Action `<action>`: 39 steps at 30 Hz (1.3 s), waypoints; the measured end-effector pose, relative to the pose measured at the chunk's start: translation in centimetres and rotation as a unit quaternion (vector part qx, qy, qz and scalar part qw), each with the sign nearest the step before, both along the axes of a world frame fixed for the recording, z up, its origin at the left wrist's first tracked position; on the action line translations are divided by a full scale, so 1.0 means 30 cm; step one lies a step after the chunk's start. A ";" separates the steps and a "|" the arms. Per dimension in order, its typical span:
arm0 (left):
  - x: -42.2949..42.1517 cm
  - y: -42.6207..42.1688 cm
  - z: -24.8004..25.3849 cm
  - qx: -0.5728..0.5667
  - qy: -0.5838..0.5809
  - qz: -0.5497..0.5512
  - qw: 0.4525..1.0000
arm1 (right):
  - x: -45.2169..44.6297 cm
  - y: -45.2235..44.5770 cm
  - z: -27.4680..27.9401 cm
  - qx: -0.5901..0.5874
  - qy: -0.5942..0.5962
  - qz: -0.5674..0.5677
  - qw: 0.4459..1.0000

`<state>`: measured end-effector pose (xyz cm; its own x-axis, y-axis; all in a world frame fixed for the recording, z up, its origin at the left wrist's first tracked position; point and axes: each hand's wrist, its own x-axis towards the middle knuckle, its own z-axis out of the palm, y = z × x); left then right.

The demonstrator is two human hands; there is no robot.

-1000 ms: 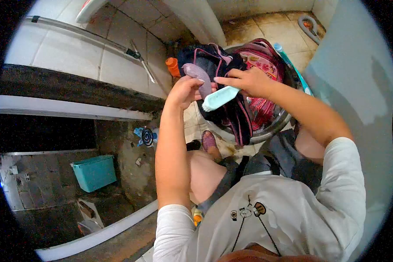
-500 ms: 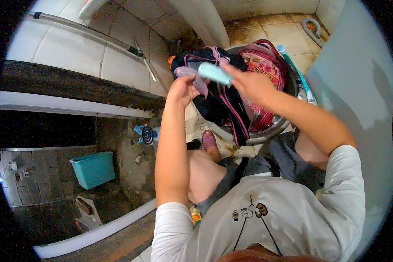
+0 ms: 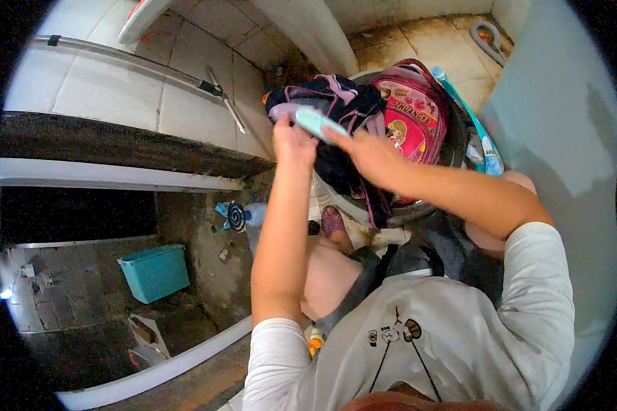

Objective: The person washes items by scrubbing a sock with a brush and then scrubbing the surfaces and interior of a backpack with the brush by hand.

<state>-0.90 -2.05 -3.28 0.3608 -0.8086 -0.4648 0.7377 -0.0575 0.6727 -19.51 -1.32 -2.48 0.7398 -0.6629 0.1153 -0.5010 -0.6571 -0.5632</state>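
Note:
My right hand (image 3: 376,156) is closed around a pale blue-green scrub brush (image 3: 317,123), slightly blurred. The brush lies against a lilac strap-like part (image 3: 281,110) of a dark backpack with pink trim (image 3: 367,100). Closed fingers of my left hand (image 3: 295,142) grip that lilac part just below the brush, partly hidden by it. Beside the dark backpack is a pink and red backpack (image 3: 418,113) with a cartoon figure and lettering. Both bags sit in a round metal basin (image 3: 410,214), the dark one hanging over its near rim.
A long teal-and-white object (image 3: 472,113) leans by the basin's right side, near a pale wall (image 3: 562,151). A grey hose (image 3: 487,44) lies behind. At left are a metal pole (image 3: 130,61), a ledge, and a teal bin (image 3: 155,274) lower down. My sandalled foot (image 3: 333,222) is below the basin.
My right hand and the brush have moved left and down, closer to my left hand. My left hand has shifted slightly right, and more of the pink backpack shows.

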 end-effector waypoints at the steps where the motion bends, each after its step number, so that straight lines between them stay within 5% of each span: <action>1: -0.085 0.011 0.045 0.007 -0.073 0.015 0.997 | 0.022 -0.043 -0.011 -0.010 -0.041 -0.034 0.999; 6: -0.047 -0.010 0.063 -0.026 -0.004 0.053 0.998 | 0.000 0.050 -0.016 0.036 -0.001 0.015 0.999; 11: -0.114 0.020 0.069 -0.014 -0.126 -0.048 0.991 | 0.030 -0.068 -0.016 0.009 -0.092 -0.058 0.994; 15: -0.088 0.027 0.094 -0.032 -0.039 -0.029 0.998 | 0.003 0.038 -0.026 0.054 -0.061 -0.012 0.997; 20: -0.205 0.048 0.128 -0.009 -0.126 -0.068 0.990 | 0.007 -0.082 -0.002 0.064 -0.125 -0.071 0.987; 24: -0.116 0.037 0.112 -0.049 -0.048 -0.062 0.996 | -0.010 0.042 -0.056 0.022 -0.103 -0.012 0.994; 29: -0.184 0.032 0.120 -0.002 -0.123 -0.071 0.990 | 0.000 -0.049 -0.042 0.089 -0.132 -0.062 0.985; 32: -0.049 0.003 0.044 -0.081 -0.081 -0.027 0.993 | -0.041 0.084 -0.016 0.067 -0.045 0.042 0.996; 36: -0.164 0.040 0.125 -0.035 -0.123 -0.103 0.987 | -0.009 -0.064 -0.032 0.074 -0.110 -0.028 0.991; 39: -0.123 0.028 0.098 -0.051 -0.084 -0.055 0.994 | -0.031 0.033 -0.045 0.050 -0.076 -0.013 0.996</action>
<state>-4.58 -1.22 -0.33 0.3327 -0.8877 -0.3183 0.6073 -0.0565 0.7924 -20.44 -0.32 -3.84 0.7009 -0.6958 0.1565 -0.4214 -0.5811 -0.6962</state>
